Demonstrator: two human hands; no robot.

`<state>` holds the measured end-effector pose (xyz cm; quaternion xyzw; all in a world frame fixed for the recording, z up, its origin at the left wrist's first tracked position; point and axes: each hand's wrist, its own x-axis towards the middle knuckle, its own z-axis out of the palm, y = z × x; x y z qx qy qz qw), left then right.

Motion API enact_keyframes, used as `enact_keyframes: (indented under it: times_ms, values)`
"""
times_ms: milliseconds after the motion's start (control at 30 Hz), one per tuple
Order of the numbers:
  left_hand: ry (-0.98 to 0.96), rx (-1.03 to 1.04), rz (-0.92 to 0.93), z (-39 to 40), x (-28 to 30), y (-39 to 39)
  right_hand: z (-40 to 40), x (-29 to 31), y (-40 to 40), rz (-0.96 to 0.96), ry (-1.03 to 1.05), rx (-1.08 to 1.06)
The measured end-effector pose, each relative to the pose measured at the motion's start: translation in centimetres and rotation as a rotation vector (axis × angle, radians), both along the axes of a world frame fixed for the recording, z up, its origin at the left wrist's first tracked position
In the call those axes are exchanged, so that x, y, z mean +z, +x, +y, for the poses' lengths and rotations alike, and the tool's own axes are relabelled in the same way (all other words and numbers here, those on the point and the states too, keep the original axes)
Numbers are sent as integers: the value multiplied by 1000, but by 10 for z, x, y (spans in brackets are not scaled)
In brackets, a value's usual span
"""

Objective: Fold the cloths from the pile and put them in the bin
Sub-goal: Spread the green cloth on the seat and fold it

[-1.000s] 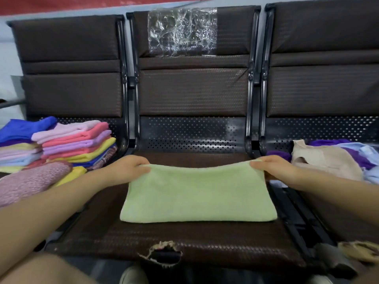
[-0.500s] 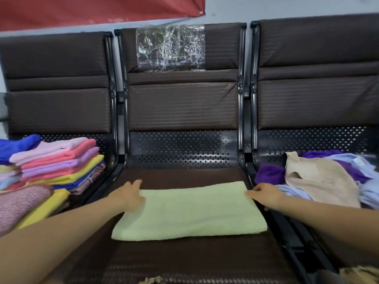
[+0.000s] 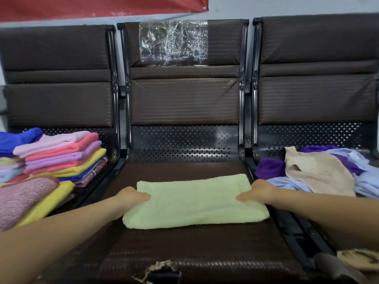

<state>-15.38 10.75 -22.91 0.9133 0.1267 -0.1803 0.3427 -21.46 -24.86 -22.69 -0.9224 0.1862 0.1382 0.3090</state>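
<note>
Both forearms bare, no sleeves; left hand (image 3: 133,196) & right hand (image 3: 257,191) ungloved.

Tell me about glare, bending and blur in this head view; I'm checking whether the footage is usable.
Head view: the plastic wrap on the middle seat back throws bright glare; the chair frames bow outward, a wide-angle effect; lighting is soft, with no hard shadows; the green towel and both hands, left hand and right hand, look slightly soft but readable.
</note>
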Motion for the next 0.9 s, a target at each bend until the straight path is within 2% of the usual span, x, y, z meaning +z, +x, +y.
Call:
enact_keyframes:
  times_ms: [200, 333, 400, 467, 533, 600, 700, 800, 900]
  values:
    - [-216, 32, -11, 9, -3, -12, 7, 18, 3, -78, 532, -281]
    - [-231, 24, -16, 17, 2, -24, 34, 33, 13, -155, 679, -325]
    - [-186, 4, -32, 21, 4, -26, 56, 40, 18, -190, 721, -293]
    - [-39, -42, -120, 29, 4, -24, 81, 44, 20, -158, 819, -218]
    - [227, -148, -270, 36, 6, -20, 103, 47, 18, -66, 927, -21]
    - [301, -225, -388, 35, 11, -18, 115, 48, 18, -5, 980, 148]
    - [118, -215, -356, 12, 19, -13, 115, 43, 19, -38, 893, 181]
    - [-174, -82, -115, -22, 24, -7, 102, 28, 16, -120, 602, 125]
    - [-304, -27, 103, -52, 24, -2, 85, 11, 7, -29, 484, 88]
